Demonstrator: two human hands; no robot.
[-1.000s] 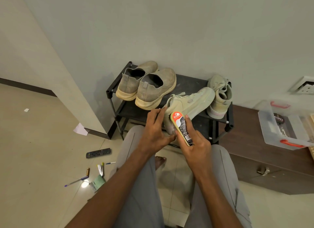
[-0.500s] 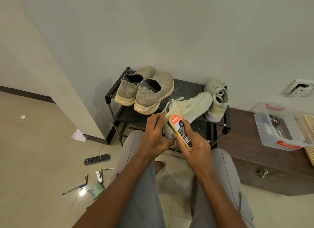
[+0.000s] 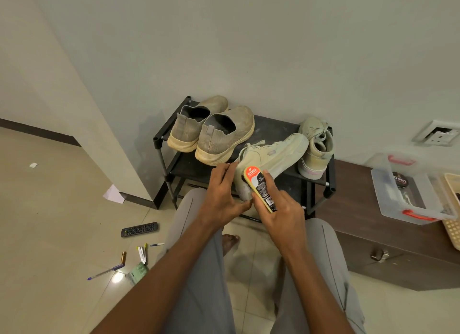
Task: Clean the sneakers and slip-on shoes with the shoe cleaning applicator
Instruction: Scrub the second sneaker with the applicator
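My left hand (image 3: 221,196) grips the heel end of a pale green sneaker (image 3: 276,154), which I hold tilted in front of the black shoe rack (image 3: 159,139). My right hand (image 3: 281,209) holds the shoe cleaning applicator (image 3: 258,186), a yellow-edged pad with a red and black label, pressed against the sneaker's heel side. The second pale green sneaker (image 3: 316,149) stands on the rack's right end. Two grey-brown slip-on shoes (image 3: 216,132) with cream soles sit side by side on the rack's left half.
A clear plastic box (image 3: 408,191) with red handles holds a polish tin on a low brown cabinet (image 3: 388,239) at the right. On the floor at the left lie a remote (image 3: 139,229), pens, a battery and scraps. My grey-trousered knees fill the bottom.
The applicator in my right hand has slid a little down along the sneaker's heel. My view has dropped slightly; the shoes on the rack have not moved.
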